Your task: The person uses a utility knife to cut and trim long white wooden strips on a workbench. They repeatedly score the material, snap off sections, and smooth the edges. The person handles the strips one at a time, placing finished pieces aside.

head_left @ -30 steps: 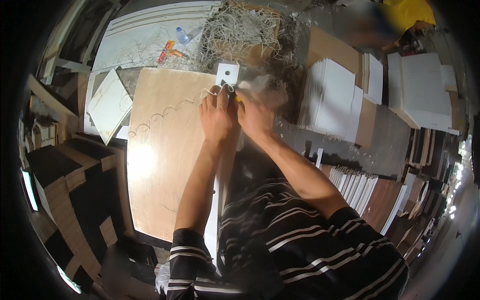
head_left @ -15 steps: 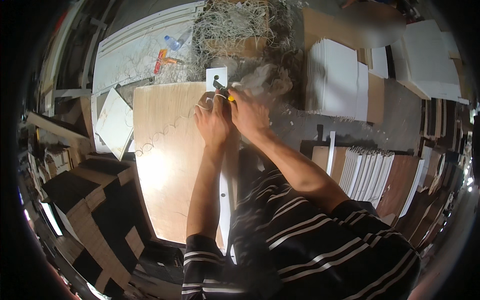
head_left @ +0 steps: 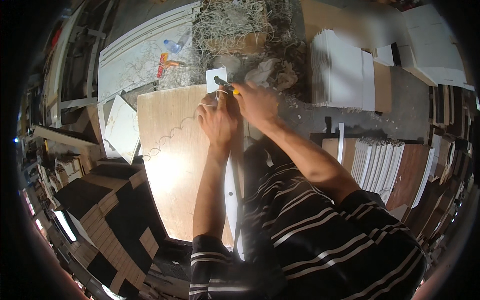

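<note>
My right hand (head_left: 260, 106) is closed round a small hand tool (head_left: 227, 86) with a dark body and a yellow part; its exact kind is hard to make out. The tool's dark tip reaches over a small white panel (head_left: 215, 73). My left hand (head_left: 220, 125) lies just left of it, over a wood-grain board (head_left: 170, 120), with bent fingers and one finger stretched toward the tool. Around those fingers loops a thin pale strip (head_left: 209, 104), whose curls trail down-left across the board. Whatever the left fingers grip is hidden.
Beyond the board lies a heap of tangled pale strips (head_left: 230, 25). A plastic bottle (head_left: 172, 46) and a red-and-orange item (head_left: 163, 64) rest on a white surface. Stacked white panels (head_left: 337, 70) stand at the right, with more boards (head_left: 380, 165) nearer.
The view has shifted slightly, so most things sit a little further right. Both hands stay close together at the white panel, and my right hand remains closed on the tool.
</note>
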The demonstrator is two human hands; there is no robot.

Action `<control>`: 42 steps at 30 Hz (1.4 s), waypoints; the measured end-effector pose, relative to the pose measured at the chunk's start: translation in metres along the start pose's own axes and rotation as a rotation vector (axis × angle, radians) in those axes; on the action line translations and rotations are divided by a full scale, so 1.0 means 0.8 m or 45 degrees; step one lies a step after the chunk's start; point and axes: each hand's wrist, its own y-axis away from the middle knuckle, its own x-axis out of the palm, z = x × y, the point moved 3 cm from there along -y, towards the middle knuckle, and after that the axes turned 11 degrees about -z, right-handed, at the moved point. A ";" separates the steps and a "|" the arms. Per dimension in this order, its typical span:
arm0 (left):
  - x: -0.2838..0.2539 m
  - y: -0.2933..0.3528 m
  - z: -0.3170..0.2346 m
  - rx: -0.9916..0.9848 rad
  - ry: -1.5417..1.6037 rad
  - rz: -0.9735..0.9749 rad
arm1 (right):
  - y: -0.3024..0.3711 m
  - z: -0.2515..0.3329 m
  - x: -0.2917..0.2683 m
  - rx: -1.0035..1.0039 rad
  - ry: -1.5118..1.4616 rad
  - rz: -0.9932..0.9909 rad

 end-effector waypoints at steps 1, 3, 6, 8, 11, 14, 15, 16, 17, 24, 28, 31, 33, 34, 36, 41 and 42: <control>0.001 0.000 0.001 0.007 -0.003 0.019 | -0.005 -0.006 0.000 0.026 -0.050 0.078; 0.005 0.002 0.004 0.028 -0.006 0.026 | -0.015 -0.014 -0.005 -0.067 -0.020 -0.012; 0.012 0.011 0.007 -0.074 0.131 0.039 | -0.022 -0.020 -0.008 -0.097 -0.010 -0.042; 0.011 0.017 0.008 -0.074 0.184 -0.083 | -0.018 -0.019 -0.010 -0.067 -0.075 -0.046; 0.010 0.023 0.011 -0.055 0.244 -0.152 | -0.006 -0.014 -0.007 -0.107 -0.050 0.151; 0.011 0.022 0.010 -0.037 0.266 -0.155 | -0.004 -0.015 -0.009 -0.099 -0.092 0.016; 0.012 0.021 0.008 -0.018 0.287 -0.156 | -0.007 -0.017 -0.008 -0.101 -0.071 -0.011; 0.011 0.019 0.007 0.003 0.297 -0.162 | -0.010 -0.020 -0.005 -0.090 -0.005 0.039; 0.011 0.020 0.005 -0.088 0.324 -0.129 | -0.014 -0.020 -0.005 -0.150 0.017 -0.024; -0.001 0.019 -0.008 -0.157 0.281 0.064 | -0.029 -0.030 -0.007 -0.282 0.133 0.096; 0.003 0.021 -0.006 -0.102 0.231 0.041 | -0.035 -0.033 -0.006 -0.261 0.070 0.135; 0.011 0.025 -0.003 -0.085 0.225 0.034 | -0.044 -0.034 -0.001 -0.279 0.091 0.076; 0.016 0.027 0.000 -0.061 0.208 0.013 | -0.053 -0.036 0.006 -0.268 0.102 0.054; 0.017 0.028 0.001 -0.047 0.202 0.006 | -0.060 -0.038 0.011 -0.265 0.083 0.070; 0.019 0.028 0.000 -0.059 0.209 0.014 | -0.076 -0.048 0.020 -0.261 0.053 0.058; 0.010 0.038 -0.009 -0.066 0.251 0.035 | -0.132 -0.172 0.029 0.396 0.396 0.398; 0.010 0.038 -0.010 -0.073 0.229 0.064 | -0.134 -0.204 0.029 0.490 0.418 0.417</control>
